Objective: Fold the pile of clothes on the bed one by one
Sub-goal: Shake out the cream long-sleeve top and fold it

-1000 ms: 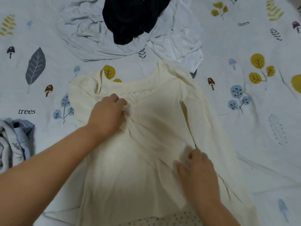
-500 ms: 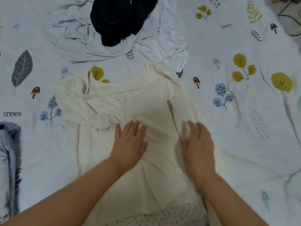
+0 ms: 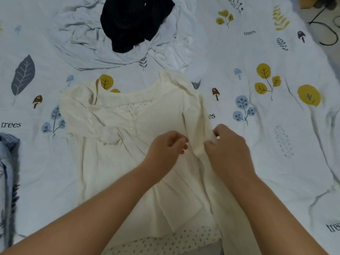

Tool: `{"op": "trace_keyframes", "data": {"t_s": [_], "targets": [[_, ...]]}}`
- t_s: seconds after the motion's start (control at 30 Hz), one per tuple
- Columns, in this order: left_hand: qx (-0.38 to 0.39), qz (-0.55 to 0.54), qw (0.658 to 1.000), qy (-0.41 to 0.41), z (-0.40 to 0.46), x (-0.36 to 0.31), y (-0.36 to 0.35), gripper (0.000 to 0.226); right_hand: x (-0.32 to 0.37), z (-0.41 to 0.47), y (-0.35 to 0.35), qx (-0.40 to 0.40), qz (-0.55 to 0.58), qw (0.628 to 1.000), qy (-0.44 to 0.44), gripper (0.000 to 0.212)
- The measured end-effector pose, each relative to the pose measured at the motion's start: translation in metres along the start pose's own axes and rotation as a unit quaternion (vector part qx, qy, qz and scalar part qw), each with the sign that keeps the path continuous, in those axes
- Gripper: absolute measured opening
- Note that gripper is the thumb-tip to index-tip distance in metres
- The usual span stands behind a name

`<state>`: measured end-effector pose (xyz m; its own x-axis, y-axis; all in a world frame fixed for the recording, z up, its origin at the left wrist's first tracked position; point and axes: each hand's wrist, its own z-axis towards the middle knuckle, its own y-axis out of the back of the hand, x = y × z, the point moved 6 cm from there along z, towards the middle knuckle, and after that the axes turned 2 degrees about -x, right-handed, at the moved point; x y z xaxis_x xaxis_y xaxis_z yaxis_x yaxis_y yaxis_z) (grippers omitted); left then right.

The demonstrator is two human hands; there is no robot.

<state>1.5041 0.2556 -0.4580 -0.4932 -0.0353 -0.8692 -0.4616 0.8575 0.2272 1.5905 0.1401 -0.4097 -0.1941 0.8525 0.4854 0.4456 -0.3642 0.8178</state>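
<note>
While both forearms reach in from the near edge of the bed (image 3: 276,162), a cream blouse (image 3: 128,162) lies flat on the printed bedsheet, its dotted hem at the near edge and its neckline pointing to the far side. The right hand (image 3: 229,153) is curled round the blouse's right sleeve (image 3: 197,126) and pinches the fabric, lifting it a little off the body of the garment. The left hand (image 3: 165,153) is just beside it, over the middle of the blouse, with the fingers (image 3: 181,144) bent inward; I cannot tell if they hold cloth or only touch it. The blouse's left sleeve (image 3: 88,122) lies folded in across the chest, with its cuff near the small buttons.

At the left edge of the bed there is a blue patterned cloth (image 3: 8,172), only partly in view. Farther away, toward the far edge, the unfolded pile waits: a pale grey garment (image 3: 81,39), a white dotted garment (image 3: 182,52) beside it, and a dark navy garment (image 3: 134,21) crumpled on top of both. At the far right corner a black cable (image 3: 329,34) lies beyond the bed.
</note>
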Motion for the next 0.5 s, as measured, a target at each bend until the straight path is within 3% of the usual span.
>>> {"op": "trace_keyframes", "data": {"t_s": [0.07,0.17,0.27,0.37,0.43,0.5], "targets": [[0.058,-0.17,0.978,0.11,0.001,-0.005,0.005,0.024,0.038,-0.017,-0.007,0.021,0.03,0.998,0.06,0.007],[0.131,-0.233,0.949,0.168,0.0,-0.004,0.023,0.023,0.075,-0.036,-0.038,0.095,0.083,0.986,0.105,0.012],[0.022,-0.12,0.976,0.182,0.014,0.025,0.064,0.013,0.082,-0.044,-0.072,0.165,0.1,0.973,0.124,0.025],[-0.115,0.006,0.977,0.179,0.021,0.056,0.1,0.008,0.061,-0.038,-0.092,0.169,-0.027,0.975,0.143,0.041],[-0.141,0.103,0.971,0.163,0.019,0.068,0.107,0.015,0.036,-0.028,-0.093,0.144,-0.151,0.97,0.129,0.043],[-0.138,0.186,0.961,0.153,0.011,0.073,0.106,0.025,0.005,-0.02,-0.091,0.168,-0.235,0.954,0.084,0.049]]}}
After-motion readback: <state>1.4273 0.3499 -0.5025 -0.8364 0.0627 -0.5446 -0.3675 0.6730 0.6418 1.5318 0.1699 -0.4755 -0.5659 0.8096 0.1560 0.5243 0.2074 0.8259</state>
